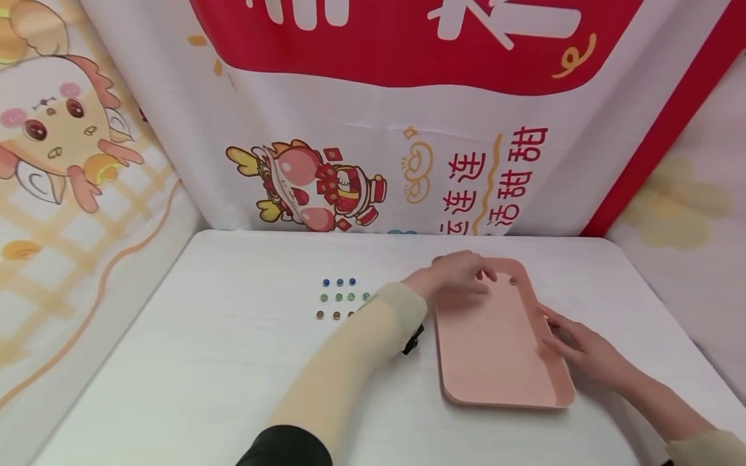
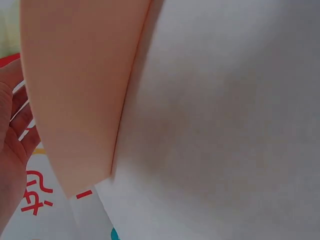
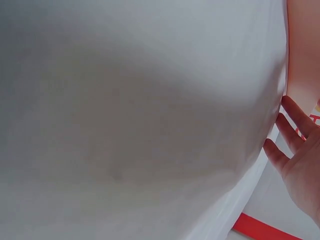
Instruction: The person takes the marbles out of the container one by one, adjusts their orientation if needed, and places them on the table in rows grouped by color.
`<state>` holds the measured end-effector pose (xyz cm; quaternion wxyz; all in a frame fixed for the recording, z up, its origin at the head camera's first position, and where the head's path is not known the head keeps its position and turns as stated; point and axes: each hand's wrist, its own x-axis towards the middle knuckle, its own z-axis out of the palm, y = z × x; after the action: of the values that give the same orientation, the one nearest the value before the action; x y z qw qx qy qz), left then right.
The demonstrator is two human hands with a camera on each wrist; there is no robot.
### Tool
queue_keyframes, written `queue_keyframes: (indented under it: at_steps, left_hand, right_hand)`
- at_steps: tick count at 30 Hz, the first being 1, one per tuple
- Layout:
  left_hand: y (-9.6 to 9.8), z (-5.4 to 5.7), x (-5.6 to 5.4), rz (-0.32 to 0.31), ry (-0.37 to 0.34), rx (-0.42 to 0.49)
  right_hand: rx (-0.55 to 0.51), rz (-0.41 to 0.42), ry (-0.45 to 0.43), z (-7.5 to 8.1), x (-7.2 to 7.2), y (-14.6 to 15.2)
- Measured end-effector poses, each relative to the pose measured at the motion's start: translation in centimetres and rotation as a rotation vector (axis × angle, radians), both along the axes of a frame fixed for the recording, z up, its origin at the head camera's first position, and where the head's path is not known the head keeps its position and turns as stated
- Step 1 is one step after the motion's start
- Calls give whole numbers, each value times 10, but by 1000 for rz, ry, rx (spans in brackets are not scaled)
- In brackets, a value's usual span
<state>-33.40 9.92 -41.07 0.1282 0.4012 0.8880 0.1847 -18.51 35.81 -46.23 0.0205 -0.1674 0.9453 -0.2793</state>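
In the head view a pink rectangular tray (image 1: pixel 495 362) lies on the white table. One small brown marble (image 1: pixel 513 281) sits in its far right corner. My left hand (image 1: pixel 460 270) reaches across the tray's left wall, fingers loosely bent above the tray floor near that marble; nothing shows between them. In the left wrist view its fingers (image 2: pixel 20 112) are spread apart beyond the tray's side wall. My right hand (image 1: pixel 588 353) holds the tray's right rim, thumb over the wall and fingers along the outside. The right wrist view shows the fingertips (image 3: pixel 272 146) beside the tray's side.
Left of the tray lie rows of small marbles: blue marbles (image 1: pixel 340 283), green marbles (image 1: pixel 339 298) and brown marbles (image 1: pixel 336 316). My left forearm partly covers the rows' right end. A printed cloth (image 1: pixel 373 110) hangs behind the table's far edge.
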Motion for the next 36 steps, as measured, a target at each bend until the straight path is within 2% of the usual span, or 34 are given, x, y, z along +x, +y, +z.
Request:
queue_keyframes:
  at_steps: [3, 6, 10, 13, 18, 23, 27, 32, 36]
  left_hand:
    - [9, 0, -3, -19, -29, 12]
    - [19, -2, -5, -71, -56, 50]
    - [27, -6, -7, -92, -103, 84]
    - [32, -8, -8, -63, -117, 83]
    - [37, -12, -8, -11, -133, 71]
    - [41, -16, -7, -50, -172, 110]
    - [43, -19, -7, -78, -150, 92]
    - [45, -22, -7, -65, -87, 53]
    - [44, -22, -5, -9, -135, 67]
  right_hand:
    - [-4, -3, -2, 1, 0, 1]
    - [-34, 13, 27, 0, 1, 1]
    - [-49, 34, 76, -4, 1, 0]
    - [-35, 31, 81, -4, 1, -1]
    - [-20, 16, 37, -3, -2, 0]
    - [-39, 28, 44, -4, -2, 1]
    - [-59, 43, 66, -4, -1, 1]
    - [-53, 41, 57, -3, -1, 0]
    - [-42, 33, 61, -2, -1, 0]
